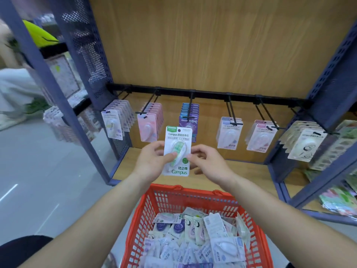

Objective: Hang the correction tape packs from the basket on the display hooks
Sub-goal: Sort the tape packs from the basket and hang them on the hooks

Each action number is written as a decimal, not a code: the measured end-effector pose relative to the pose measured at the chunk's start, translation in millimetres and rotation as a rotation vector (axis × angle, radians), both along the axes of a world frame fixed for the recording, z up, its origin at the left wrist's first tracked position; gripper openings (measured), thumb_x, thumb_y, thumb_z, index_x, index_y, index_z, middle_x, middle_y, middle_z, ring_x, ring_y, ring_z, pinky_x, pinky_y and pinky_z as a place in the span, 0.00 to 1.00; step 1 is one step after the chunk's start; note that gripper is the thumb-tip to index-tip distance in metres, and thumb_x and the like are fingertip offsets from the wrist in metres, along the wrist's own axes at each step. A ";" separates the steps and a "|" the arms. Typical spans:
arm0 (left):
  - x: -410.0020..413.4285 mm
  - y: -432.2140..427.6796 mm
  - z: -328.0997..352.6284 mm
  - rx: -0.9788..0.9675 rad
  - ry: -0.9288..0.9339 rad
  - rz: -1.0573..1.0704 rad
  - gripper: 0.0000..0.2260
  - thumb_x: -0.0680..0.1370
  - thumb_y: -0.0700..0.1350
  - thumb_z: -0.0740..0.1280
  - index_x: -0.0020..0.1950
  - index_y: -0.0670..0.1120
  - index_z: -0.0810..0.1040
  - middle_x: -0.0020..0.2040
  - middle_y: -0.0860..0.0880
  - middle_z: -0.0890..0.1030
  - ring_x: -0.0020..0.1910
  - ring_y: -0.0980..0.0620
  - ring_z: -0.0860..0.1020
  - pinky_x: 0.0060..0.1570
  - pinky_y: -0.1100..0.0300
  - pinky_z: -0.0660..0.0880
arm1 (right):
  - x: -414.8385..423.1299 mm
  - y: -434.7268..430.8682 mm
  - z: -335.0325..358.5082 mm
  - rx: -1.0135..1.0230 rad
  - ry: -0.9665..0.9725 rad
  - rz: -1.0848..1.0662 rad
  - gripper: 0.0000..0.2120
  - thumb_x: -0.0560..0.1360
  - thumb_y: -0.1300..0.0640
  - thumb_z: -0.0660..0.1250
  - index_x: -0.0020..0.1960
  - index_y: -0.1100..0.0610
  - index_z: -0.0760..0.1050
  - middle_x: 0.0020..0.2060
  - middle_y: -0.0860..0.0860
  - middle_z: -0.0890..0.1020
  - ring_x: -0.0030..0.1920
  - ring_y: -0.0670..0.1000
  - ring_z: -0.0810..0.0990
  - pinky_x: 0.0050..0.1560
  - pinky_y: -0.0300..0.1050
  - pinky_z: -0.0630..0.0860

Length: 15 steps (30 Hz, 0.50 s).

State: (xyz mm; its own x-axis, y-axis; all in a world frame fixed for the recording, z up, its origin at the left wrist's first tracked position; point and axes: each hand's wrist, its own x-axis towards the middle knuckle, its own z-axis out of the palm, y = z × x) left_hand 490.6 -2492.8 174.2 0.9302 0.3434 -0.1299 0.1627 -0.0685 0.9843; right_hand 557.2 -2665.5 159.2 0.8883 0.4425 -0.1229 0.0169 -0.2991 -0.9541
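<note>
Both hands pinch one green Campus pack (177, 150), left hand (152, 161) and right hand (209, 163) either side, basket (139, 225) just below.

One green correction tape pack (178, 149) is pinched between two grips, the left grip (152, 159) and the right grip (210, 163). Beyond them, one black rail (212, 93) carries six hung stacks. Two are left of the grips: the lilac stack (113, 123) and the pink stack (147, 128). One is straight behind, the purple stack (188, 118). Three are to the right: the lavender stack (229, 133), the rose stack (259, 137) and the cream stack (307, 145). Below the grips is one red basket (173, 200), whose heap of packs (193, 235) is too jumbled to count.
</note>
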 end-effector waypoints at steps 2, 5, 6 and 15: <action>-10.3 6.1 7.1 0.030 -0.040 0.009 0.10 0.76 0.35 0.74 0.54 0.48 0.84 0.47 0.50 0.88 0.44 0.53 0.86 0.38 0.64 0.79 | -16.6 13.4 1.6 0.066 0.002 0.001 0.05 0.81 0.58 0.69 0.56 0.57 0.78 0.50 0.64 0.83 0.40 0.51 0.83 0.40 0.48 0.80; -23.5 16.4 18.9 0.045 -0.085 0.018 0.12 0.76 0.35 0.74 0.54 0.49 0.85 0.47 0.50 0.88 0.48 0.51 0.85 0.42 0.62 0.79 | -32.7 28.8 9.8 0.157 0.017 -0.029 0.06 0.81 0.60 0.69 0.56 0.60 0.76 0.47 0.60 0.85 0.40 0.50 0.85 0.37 0.45 0.82; -27.3 20.0 23.7 0.050 -0.096 0.020 0.12 0.76 0.35 0.75 0.54 0.50 0.85 0.47 0.51 0.88 0.49 0.50 0.85 0.43 0.62 0.79 | -35.2 32.9 15.1 0.183 0.013 -0.040 0.07 0.80 0.60 0.69 0.56 0.61 0.77 0.47 0.57 0.86 0.42 0.51 0.86 0.39 0.47 0.83; -37.9 52.0 99.4 0.261 -0.290 0.056 0.14 0.77 0.39 0.74 0.55 0.58 0.79 0.46 0.60 0.85 0.43 0.69 0.82 0.41 0.75 0.74 | -26.4 68.3 96.9 0.251 -0.148 -0.056 0.06 0.81 0.57 0.69 0.58 0.55 0.78 0.49 0.49 0.88 0.50 0.52 0.87 0.45 0.50 0.83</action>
State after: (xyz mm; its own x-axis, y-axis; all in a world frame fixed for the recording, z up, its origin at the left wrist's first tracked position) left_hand 452.7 -2440.8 273.6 0.8944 0.3810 0.2344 -0.1093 -0.3218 0.9405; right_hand 530.8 -2597.2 256.1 0.9122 0.3926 0.1170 0.1516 -0.0581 -0.9867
